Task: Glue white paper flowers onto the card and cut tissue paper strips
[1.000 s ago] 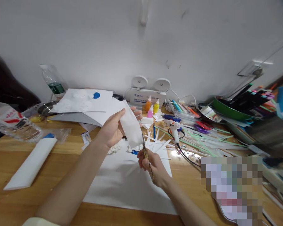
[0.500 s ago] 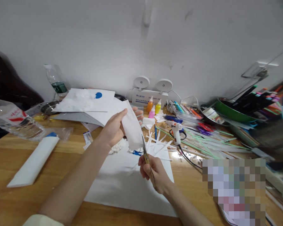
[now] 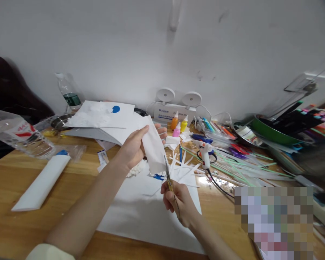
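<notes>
A white piece of paper (image 3: 155,148) is pinched in my left hand (image 3: 134,148), thumb across its front and fingers behind it. My right hand (image 3: 180,200) is closed round the handles of a pair of scissors (image 3: 168,173), whose blades point up at the paper's right edge. Whether the blades bite into the paper I cannot tell. Beneath both hands lies a large white sheet (image 3: 141,220). Thin white paper strips (image 3: 186,168) fan out behind the scissors. White crumbly bits (image 3: 138,169) and a blue patch (image 3: 158,177) show below the held paper.
On the left are a folded white paper piece (image 3: 43,184), a large water bottle (image 3: 21,133) and stacked sheets (image 3: 116,131). Small paint bottles (image 3: 176,131) stand at the back. A glue gun (image 3: 205,153) with its cord, many straws (image 3: 233,169) and a green pan (image 3: 271,130) occupy the right.
The whole view has shifted slightly, so things appear a little further right. Both hands keep their grips on the paper and scissors; the blades appear slightly closer together.
</notes>
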`<state>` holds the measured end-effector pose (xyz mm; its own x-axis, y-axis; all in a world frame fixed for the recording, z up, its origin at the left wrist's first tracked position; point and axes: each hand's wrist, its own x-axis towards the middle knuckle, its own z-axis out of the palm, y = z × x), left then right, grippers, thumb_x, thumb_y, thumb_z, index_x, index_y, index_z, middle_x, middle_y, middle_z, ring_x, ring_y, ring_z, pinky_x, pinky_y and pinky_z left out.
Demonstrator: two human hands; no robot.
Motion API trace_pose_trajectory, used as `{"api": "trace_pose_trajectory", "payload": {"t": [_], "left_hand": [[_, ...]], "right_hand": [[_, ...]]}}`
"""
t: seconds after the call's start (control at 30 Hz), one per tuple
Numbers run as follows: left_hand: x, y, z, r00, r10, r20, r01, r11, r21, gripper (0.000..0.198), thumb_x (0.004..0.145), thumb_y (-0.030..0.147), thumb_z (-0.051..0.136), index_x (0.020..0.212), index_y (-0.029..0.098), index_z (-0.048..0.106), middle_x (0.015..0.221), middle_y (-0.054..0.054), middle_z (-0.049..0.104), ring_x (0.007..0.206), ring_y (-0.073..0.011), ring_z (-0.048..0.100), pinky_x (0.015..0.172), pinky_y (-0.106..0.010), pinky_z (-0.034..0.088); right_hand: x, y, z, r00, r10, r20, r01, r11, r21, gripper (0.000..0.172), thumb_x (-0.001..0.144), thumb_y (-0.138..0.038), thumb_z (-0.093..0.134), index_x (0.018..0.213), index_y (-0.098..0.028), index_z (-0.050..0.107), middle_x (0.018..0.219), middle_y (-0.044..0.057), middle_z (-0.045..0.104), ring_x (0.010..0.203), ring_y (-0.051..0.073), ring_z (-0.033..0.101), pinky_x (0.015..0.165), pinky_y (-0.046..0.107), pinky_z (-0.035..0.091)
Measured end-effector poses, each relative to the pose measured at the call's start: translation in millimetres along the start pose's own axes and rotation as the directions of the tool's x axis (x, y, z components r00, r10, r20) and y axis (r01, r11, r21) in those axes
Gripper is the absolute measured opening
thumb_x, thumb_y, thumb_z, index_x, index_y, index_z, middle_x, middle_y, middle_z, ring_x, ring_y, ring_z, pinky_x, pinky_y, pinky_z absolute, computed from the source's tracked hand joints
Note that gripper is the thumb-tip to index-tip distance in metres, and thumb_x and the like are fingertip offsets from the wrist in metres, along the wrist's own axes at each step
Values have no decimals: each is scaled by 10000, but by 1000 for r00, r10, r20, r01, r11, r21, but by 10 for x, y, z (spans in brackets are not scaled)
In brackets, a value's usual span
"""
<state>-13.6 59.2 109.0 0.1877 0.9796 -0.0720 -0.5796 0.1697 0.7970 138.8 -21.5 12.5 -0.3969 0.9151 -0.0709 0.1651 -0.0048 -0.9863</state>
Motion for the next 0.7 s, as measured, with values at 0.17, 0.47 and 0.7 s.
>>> {"api": "trace_pose_trajectory", "payload": {"t": [0.17, 0.47, 0.7], "left_hand": [[-4, -8, -13, 1000, 21, 14, -21, 1000, -13, 279, 809, 216, 427, 1009, 79, 565, 1036, -159, 622, 1007, -257, 552, 890, -427, 421], [-29, 13, -5, 999, 20, 30, -20, 1000, -4, 279, 811, 228, 429, 1002, 84, 574, 1053, -156, 614, 1013, -255, 547, 891, -407, 425], [-20, 6, -33, 999, 27, 47, -27, 1000, -9, 283, 804, 239, 444, 1006, 95, 580, 1062, -150, 612, 1030, -266, 534, 893, -425, 420]], "right_hand": [[4, 9, 8, 999, 31, -12, -30, 999, 12, 611, 625, -757, 353, 684, -158, 460, 413, -38, 430, 334, 68, 326, 341, 187, 241], [8, 13, 17, 997, 66, -26, -65, 998, 22, 422, 702, -585, 429, 673, -166, 466, 384, -46, 427, 305, 69, 321, 328, 182, 232], [9, 10, 14, 995, 96, -25, -95, 995, 8, 374, 704, -543, 435, 665, -172, 462, 376, -50, 426, 291, 65, 316, 317, 180, 236]]}}
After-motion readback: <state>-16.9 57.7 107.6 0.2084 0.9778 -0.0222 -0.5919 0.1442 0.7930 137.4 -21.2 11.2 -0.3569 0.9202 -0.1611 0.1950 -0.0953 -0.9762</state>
